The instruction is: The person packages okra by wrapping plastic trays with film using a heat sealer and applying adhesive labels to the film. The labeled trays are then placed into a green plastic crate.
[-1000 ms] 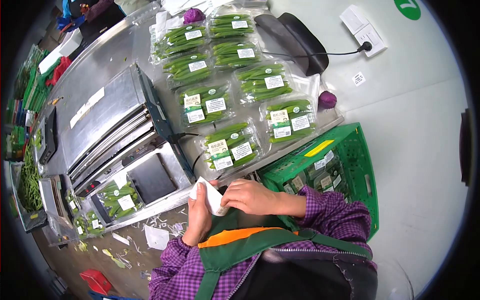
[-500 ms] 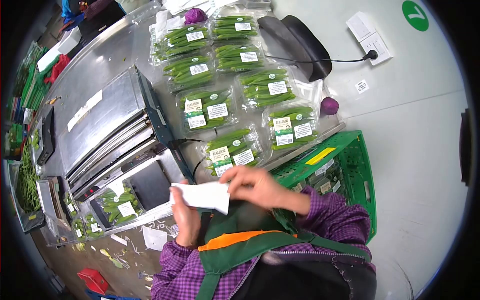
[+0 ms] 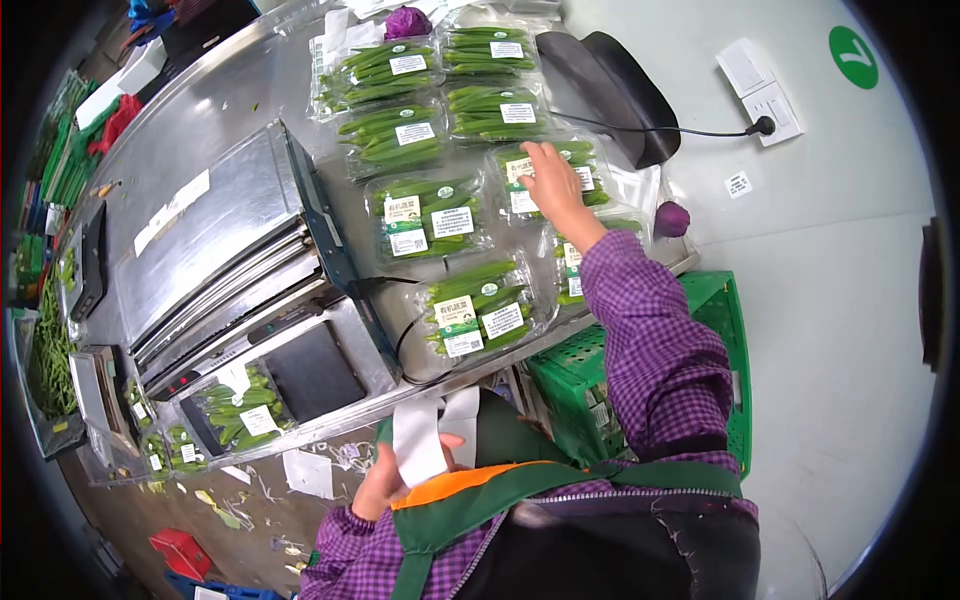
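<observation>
My left hand [image 3: 378,482] is closed round a white label strip [image 3: 418,440], folded in front of my apron. My right hand [image 3: 556,190] reaches over the table with its fingers stretched out, touching an okra pack [image 3: 570,155] in the right column. On that pack a green-and-white label [image 3: 521,188] shows beside my fingertips. Nearer me, my right sleeve partly covers another okra pack [image 3: 563,255]. To the left of it sit an okra pack with two labels [image 3: 480,306] and, further back, a similar okra pack [image 3: 428,218].
Further okra packs [image 3: 393,140] lie at the back, near a purple cabbage [image 3: 407,22]. A second cabbage [image 3: 672,219] sits by the wall. A metal-topped machine [image 3: 220,230] stands left, its cable running over the table. A green crate [image 3: 570,400] is below the table's edge.
My right hand has left the label strip and moved forward to an okra pack, which now bears a green-and-white label. My left hand has dropped lower, still holding the strip.
</observation>
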Tool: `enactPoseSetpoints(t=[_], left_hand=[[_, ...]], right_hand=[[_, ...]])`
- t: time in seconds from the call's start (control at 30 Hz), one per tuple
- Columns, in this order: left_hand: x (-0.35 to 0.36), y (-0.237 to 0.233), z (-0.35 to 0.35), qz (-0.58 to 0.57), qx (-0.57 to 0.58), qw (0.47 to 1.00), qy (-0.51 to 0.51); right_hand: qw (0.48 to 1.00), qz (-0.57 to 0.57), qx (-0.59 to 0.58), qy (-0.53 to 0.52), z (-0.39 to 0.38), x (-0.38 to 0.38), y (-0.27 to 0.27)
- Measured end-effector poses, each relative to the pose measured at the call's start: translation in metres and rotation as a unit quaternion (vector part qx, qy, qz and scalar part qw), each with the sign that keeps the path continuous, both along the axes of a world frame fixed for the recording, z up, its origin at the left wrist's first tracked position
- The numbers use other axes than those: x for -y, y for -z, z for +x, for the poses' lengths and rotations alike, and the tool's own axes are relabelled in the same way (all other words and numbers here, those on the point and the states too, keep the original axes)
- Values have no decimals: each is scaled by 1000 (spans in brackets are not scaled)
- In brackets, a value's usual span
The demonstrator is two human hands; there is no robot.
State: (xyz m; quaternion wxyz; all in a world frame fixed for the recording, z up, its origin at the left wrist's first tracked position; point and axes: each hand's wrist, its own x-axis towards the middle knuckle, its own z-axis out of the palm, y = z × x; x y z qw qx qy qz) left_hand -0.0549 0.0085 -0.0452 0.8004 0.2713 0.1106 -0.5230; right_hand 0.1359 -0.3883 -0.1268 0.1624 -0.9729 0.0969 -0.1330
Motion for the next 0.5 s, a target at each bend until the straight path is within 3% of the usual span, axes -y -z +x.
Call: enactPoseSetpoints(t=[0.03,0.07,0.1,0.2,0.27,0.3,0.33,0.37,0.4,0.5], left_hand=[[-3,1,2,1,-1,1000,-1],[-8,3,5,65,155,983,70],[-11,4,5,126,305,934,138],[1,5,10,217,327,903,175],[8,11,8,252,264,921,135],[13,13,11,271,205,938,73],[18,16,12,288,144,947,12],[24,29,10,289,133,946,-66],[34,29,14,298,130,937,-126],[43,22,24,278,93,945,-148]], right_hand=[[997,-70,28,-34,-3,-3,-6],[986,-140,54,-69,-7,-6,-11],[986,-139,53,-71,-10,-5,-8],[968,-216,-34,-119,-25,-7,-10],[990,-62,-28,-124,-40,-40,-40],[973,82,-101,-189,-53,-60,-53],[927,223,-170,-247,-70,-83,-64],[845,373,-207,-323,-93,-108,-70],[774,421,-239,-407,-114,-126,-88],[765,358,-279,-457,-150,-158,-89]])
